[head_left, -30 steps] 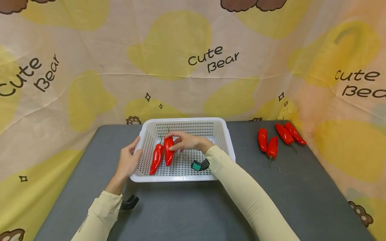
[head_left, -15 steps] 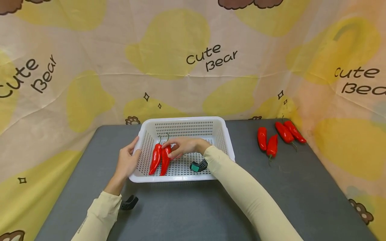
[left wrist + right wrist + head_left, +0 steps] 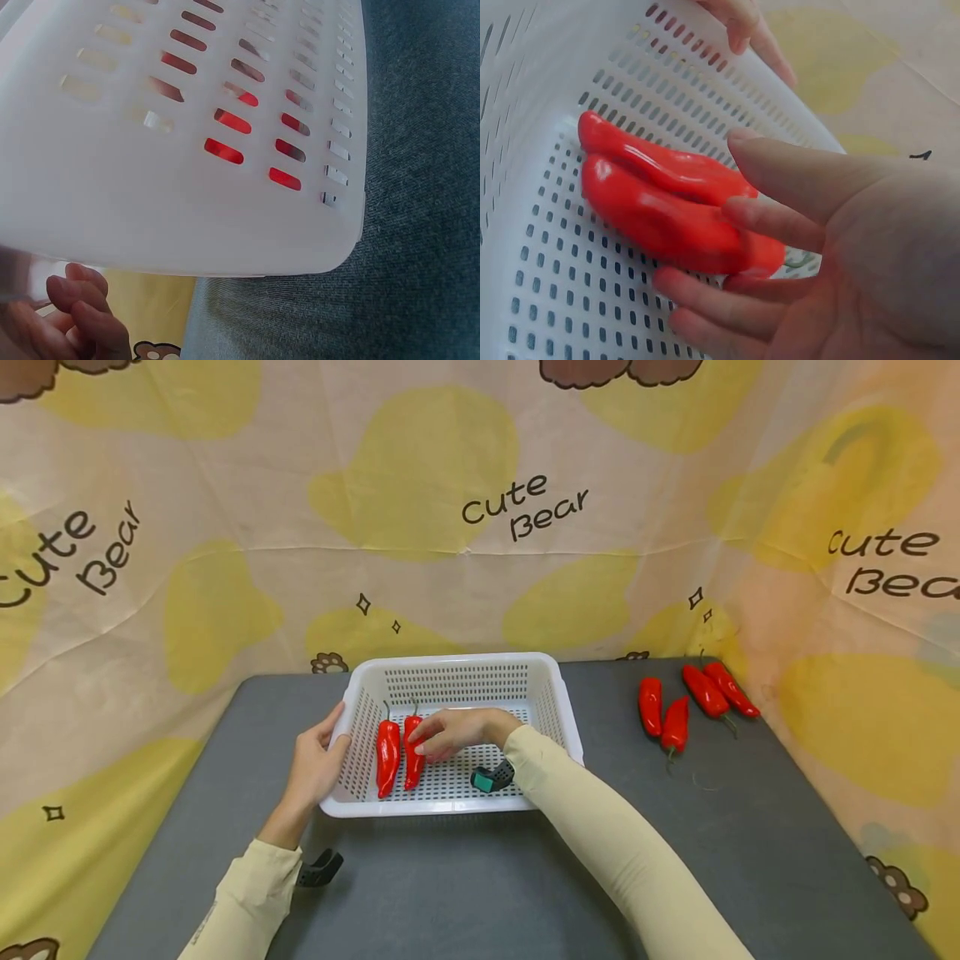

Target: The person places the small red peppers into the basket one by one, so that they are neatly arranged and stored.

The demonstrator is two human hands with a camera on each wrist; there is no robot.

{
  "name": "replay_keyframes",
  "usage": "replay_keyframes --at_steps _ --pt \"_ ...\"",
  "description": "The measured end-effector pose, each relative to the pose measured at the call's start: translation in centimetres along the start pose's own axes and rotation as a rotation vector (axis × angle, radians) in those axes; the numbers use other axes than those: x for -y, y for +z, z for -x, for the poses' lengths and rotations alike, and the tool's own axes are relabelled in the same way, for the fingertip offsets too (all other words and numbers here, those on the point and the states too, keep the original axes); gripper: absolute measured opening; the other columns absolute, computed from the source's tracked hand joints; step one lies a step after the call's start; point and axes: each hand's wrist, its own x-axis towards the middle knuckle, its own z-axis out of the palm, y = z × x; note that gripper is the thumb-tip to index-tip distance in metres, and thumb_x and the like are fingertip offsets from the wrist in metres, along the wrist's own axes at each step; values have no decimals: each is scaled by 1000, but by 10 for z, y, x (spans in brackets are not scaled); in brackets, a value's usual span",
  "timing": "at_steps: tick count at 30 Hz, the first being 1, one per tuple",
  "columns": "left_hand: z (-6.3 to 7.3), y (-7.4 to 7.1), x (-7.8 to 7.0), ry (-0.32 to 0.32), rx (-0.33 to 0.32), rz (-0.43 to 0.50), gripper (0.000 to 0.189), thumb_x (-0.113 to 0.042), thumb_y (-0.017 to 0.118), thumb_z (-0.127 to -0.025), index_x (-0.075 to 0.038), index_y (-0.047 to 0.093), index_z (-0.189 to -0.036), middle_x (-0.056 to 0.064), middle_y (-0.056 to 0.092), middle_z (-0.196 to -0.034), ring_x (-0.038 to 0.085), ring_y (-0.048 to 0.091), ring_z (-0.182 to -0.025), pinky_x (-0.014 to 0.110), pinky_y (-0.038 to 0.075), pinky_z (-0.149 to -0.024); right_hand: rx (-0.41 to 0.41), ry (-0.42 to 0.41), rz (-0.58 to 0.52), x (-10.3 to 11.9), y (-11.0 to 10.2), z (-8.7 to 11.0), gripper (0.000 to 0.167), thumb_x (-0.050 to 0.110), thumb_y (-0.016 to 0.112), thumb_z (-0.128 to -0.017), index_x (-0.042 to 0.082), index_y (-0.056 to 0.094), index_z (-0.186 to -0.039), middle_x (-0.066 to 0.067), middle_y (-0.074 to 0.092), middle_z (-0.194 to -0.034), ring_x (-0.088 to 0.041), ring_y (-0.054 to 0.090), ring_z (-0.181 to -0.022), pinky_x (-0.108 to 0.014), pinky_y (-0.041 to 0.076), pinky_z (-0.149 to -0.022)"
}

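A white perforated plastic basket (image 3: 450, 808) stands on the dark table. My left hand (image 3: 315, 766) grips its left rim, and the curled fingers (image 3: 97, 326) show at that edge in the left wrist view. Inside the basket two red peppers lie side by side, a left one (image 3: 387, 762) and a right one (image 3: 413, 770), stems pointing to the back. My right hand (image 3: 459, 733) is over the right pepper. In the right wrist view its thumb (image 3: 780, 169) and fingers (image 3: 720, 304) are spread loosely around the pepper's stem end.
Several more red peppers (image 3: 675, 724) lie on the table (image 3: 750, 827) at the back right. A printed cloth (image 3: 420, 485) hangs behind and at both sides. Each wrist carries a dark strap, such as the right strap (image 3: 492, 777).
The right pepper has come down and straightened beside the left one, which has also turned more upright. My right fingers have loosened from it. The left hand stays on the rim.
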Motion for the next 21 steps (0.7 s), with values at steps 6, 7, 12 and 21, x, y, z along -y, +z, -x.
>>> replay_keyframes --at_steps 6,7,12,21 --pt "-1 0 -1 18 -6 2 58 -11 44 -100 -12 35 -157 28 54 -144 44 70 -105 46 63 -77 -16 36 42 1 0 1 43 31 62 -98 12 61 -137 -8 65 -133 -29 67 -117 -45 52 -107" --pt "-1 0 -2 23 -7 1 58 -11 44 -100 -11 36 -157 28 54 -144 43 70 -105 46 63 -77 -10 35 43 1 0 1 43 31 62 -99 12 61 -137 -7 65 -132 -29 67 -117 -44 53 -106" --pt "-2 -1 -1 24 -3 -2 58 -11 43 -100 -12 35 -158 27 54 -144 44 70 -105 48 63 -77 18 22 41 0 0 -1 45 30 62 -99 14 59 -141 -7 62 -136 -30 66 -119 -43 53 -106" --pt "-1 0 1 16 6 -10 59 -11 43 -100 -13 34 -158 27 54 -144 44 69 -107 49 62 -78 35 -1 88 -1 3 1 46 31 62 -98 18 59 -142 -8 55 -146 -31 62 -123 -44 53 -105"
